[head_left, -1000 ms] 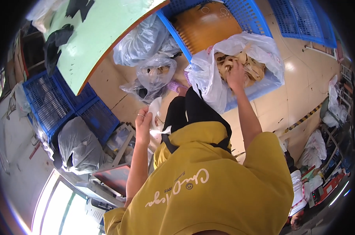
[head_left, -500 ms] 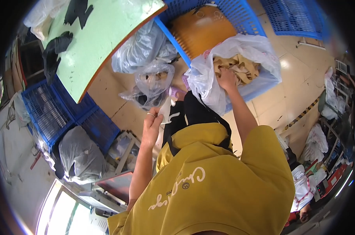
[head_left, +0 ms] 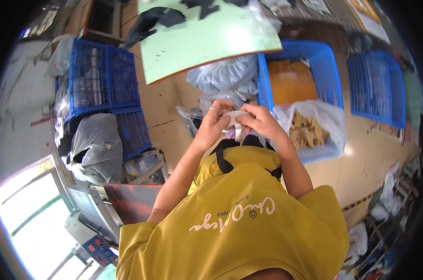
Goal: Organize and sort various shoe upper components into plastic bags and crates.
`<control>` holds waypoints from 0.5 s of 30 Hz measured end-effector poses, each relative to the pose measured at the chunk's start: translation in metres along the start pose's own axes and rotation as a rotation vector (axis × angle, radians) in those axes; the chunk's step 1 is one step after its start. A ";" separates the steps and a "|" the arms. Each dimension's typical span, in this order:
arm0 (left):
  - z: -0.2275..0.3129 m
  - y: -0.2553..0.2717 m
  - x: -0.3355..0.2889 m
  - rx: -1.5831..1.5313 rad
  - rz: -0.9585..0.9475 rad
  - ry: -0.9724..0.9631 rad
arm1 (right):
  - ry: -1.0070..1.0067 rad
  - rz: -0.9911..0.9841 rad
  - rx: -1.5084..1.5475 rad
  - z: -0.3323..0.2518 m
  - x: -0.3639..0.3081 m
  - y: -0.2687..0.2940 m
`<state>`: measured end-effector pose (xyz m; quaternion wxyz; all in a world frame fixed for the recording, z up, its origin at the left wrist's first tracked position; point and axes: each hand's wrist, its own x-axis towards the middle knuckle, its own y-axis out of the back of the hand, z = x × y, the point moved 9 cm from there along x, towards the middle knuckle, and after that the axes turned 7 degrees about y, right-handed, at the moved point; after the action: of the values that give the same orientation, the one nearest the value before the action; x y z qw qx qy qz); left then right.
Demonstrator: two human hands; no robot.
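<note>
In front of my body, my left hand (head_left: 212, 125) and my right hand (head_left: 262, 122) pinch a thin white cut-out piece (head_left: 233, 115) from either side. It looks like flat sheet material with a curved outline, and a strip hangs below my fingers. A ring circles one finger of my left hand. Just to the right of my hands sits a white plastic bag (head_left: 336, 122), its mouth open, holding several tan cut pieces (head_left: 308, 135). Partly behind my hands is a crumpled clear plastic bag (head_left: 189, 120).
A pale green table (head_left: 193, 49) with black scraps stands ahead. Blue crates (head_left: 330, 65) stand ahead right, one holding a brown block (head_left: 293, 83). More blue crates (head_left: 91, 77) and a grey stuffed bag (head_left: 99, 147) are at left. A control box (head_left: 92, 240) is at lower left.
My right hand has come out of the bag of tan pieces and now grips the white piece together with my left hand. The view has turned, shifting the surroundings.
</note>
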<state>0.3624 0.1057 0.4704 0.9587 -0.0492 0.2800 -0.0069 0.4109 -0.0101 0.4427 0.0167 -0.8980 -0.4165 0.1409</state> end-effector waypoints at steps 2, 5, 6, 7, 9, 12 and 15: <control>0.007 0.033 -0.005 -0.033 0.093 -0.082 | 0.073 -0.032 -0.067 -0.021 0.030 -0.014; 0.017 0.097 -0.021 -0.040 0.415 -0.223 | 0.227 0.009 -0.346 -0.055 0.093 -0.018; 0.011 0.125 -0.033 -0.037 0.570 -0.258 | 0.134 -0.011 -0.300 -0.059 0.119 -0.020; 0.002 0.155 -0.048 -0.038 0.737 -0.287 | 0.238 -0.016 -0.274 -0.066 0.155 -0.022; -0.019 0.190 -0.075 -0.078 0.828 -0.267 | 0.233 0.029 -0.324 -0.068 0.228 -0.019; -0.042 0.185 -0.076 -0.364 0.620 -0.103 | 0.396 0.010 -0.326 -0.033 0.310 0.041; -0.019 0.159 -0.059 -0.258 0.375 -0.141 | 0.549 0.293 -1.066 -0.027 0.351 0.150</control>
<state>0.3003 0.2649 0.4707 0.9462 -0.1188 0.2150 0.2107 0.7449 0.1590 0.3625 -0.3474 -0.8341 -0.2824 -0.3222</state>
